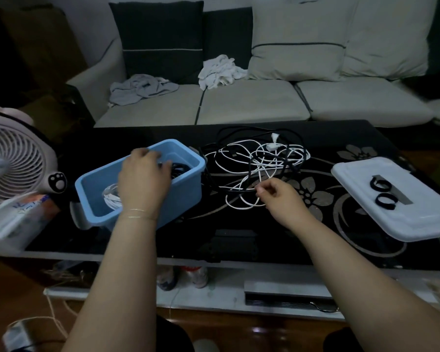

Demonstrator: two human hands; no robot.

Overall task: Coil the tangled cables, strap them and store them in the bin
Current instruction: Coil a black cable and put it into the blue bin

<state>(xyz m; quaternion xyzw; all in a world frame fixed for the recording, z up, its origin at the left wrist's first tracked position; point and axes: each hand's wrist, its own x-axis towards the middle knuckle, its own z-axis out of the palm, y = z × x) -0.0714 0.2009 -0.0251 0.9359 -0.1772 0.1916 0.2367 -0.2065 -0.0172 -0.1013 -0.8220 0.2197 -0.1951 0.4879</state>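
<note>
Left hand (142,179) is over the blue bin (188,158), fingers curled down into it at a dark coiled cable (179,170); whether it grips that cable cannot be told. Right hand (280,196) rests at the near edge of the tangled cables (259,161), fingers loosely bent, fingertips at a white strand; a firm pinch cannot be confirmed. The hands are well apart. The bin sits left of centre on the desk (264,240), long axis running near-left to far-right, a white coil (111,196) at its near end. The tangle lies just right of the bin. Two black straps (382,191) lie on a white lid (417,219), far right.
</note>
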